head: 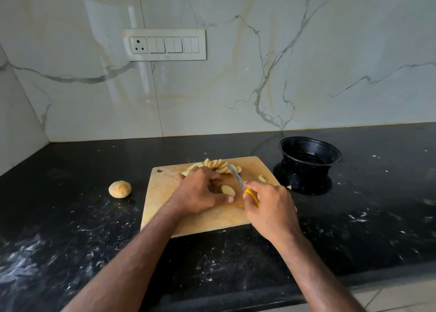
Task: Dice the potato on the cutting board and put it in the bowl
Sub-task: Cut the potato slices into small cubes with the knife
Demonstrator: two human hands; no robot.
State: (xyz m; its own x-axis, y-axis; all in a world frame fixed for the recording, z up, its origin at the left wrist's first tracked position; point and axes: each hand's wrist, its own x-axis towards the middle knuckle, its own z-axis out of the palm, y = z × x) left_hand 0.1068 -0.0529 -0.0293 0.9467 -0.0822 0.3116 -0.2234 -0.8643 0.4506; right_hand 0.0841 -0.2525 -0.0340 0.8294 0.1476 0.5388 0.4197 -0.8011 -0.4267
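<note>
My left hand [200,191] pinned a potato slice [228,190] — right hand [269,208] gripped the knife [238,181]; slicing done, crosscuts came next, I judged.

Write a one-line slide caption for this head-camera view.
Left hand steadies potato slices on the cutting board; right hand holds a yellow-handled knife.

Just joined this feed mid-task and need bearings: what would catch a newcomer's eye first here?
Two bare hands meet over the wooden cutting board at the centre of the black counter: the right hand holds a yellow-handled knife, and the left hand steadies a potato slice. Beyond them, fanned potato slices line the board's far edge. A black bowl stands right of the board; a whole potato lies left.
</note>
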